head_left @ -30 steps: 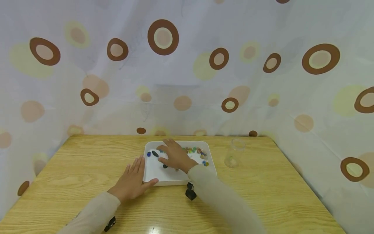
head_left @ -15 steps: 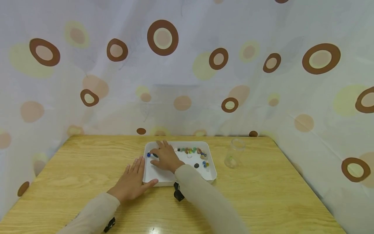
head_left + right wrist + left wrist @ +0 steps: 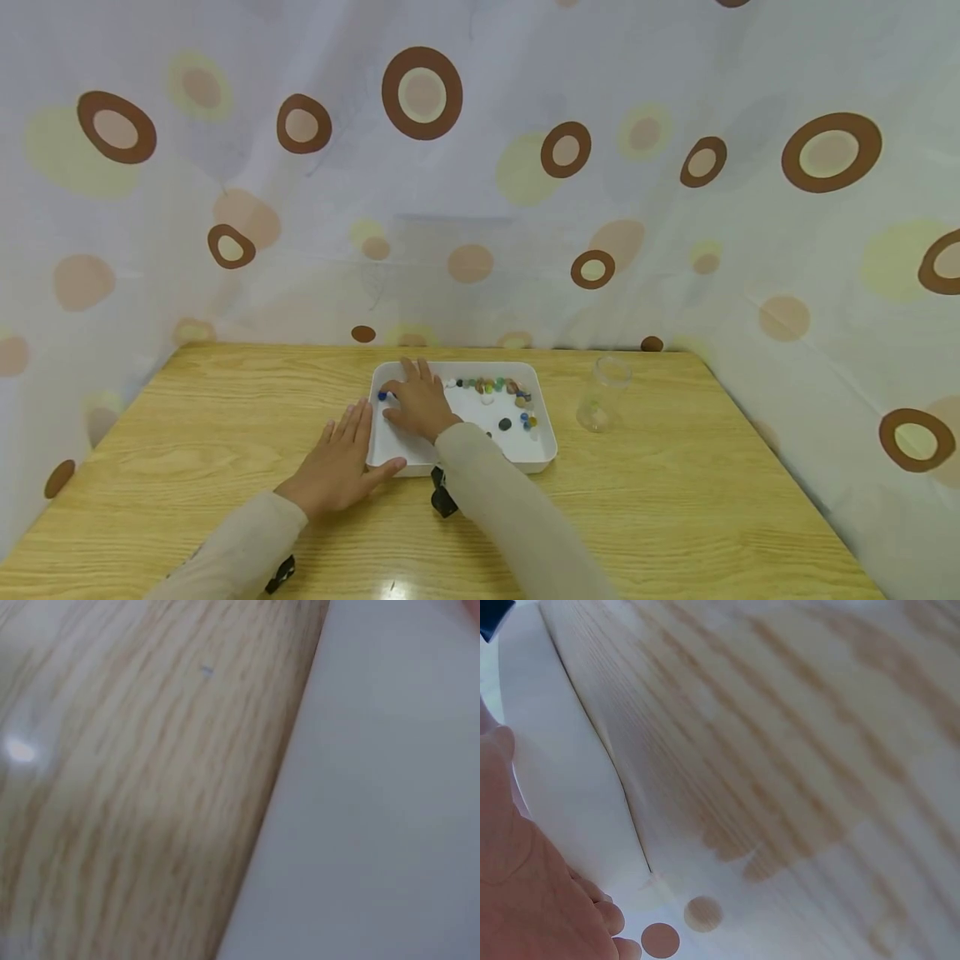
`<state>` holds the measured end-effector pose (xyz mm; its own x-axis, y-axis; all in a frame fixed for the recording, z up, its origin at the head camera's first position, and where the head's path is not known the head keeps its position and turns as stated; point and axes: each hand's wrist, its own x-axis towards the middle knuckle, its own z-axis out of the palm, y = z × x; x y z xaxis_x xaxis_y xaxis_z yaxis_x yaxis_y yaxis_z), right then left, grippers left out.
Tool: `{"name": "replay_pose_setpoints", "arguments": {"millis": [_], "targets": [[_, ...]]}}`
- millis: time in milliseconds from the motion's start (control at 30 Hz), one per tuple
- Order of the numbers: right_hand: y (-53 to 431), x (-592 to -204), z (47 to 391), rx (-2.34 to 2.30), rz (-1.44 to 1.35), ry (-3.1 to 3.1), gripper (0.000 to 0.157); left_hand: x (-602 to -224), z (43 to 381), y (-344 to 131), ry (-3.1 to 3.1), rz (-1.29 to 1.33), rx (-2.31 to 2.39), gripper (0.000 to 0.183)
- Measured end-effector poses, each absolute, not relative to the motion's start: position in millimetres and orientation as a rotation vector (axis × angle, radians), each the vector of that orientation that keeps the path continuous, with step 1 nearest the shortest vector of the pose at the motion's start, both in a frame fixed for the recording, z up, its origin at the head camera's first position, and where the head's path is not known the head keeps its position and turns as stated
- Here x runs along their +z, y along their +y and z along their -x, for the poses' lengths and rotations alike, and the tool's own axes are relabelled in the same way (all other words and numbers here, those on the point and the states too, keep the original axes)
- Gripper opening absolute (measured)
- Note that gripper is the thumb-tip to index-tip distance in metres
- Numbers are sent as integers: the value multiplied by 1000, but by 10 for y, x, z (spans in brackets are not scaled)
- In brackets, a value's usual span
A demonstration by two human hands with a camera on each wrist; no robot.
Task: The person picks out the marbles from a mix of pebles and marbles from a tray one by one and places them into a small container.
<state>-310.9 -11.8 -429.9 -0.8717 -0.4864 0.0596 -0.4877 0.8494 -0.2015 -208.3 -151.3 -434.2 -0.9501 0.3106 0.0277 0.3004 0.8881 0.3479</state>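
Observation:
A white tray [image 3: 547,442] lies on the wooden table, holding loose glass marbles and dark pebbles. My left hand [image 3: 333,467] lies flat at the tray's left front corner, fingers straight along its side. In the left wrist view that hand [image 3: 525,892] is against the tray's white outer wall [image 3: 562,750]. Over the left part of the tray reaches my right hand [image 3: 422,407], with thumb and index finger apart. A blue marble [image 3: 382,397] sits by its index fingertip. A dark oval pebble there is mostly hidden behind the fingers.
Several coloured marbles [image 3: 498,384] line the tray's back and right sides. A dark pebble [image 3: 505,424] lies toward the front right. A clear glass cup [image 3: 603,396] stands right of the tray. Patterned cloth [image 3: 480,183] hangs behind the table.
My right hand has moved left across the tray to the dark oval pebble and blue marble, uncovering marbles and a dark pebble on the right. The left hand has stayed put.

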Motion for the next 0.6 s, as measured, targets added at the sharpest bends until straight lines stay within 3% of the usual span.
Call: {"name": "replay_pose_setpoints", "arguments": {"millis": [600], "targets": [[-234, -4370, 3074, 361, -689, -2955, 17, -4338, 2063, -1512, 3046, -497, 555, 98]]}}
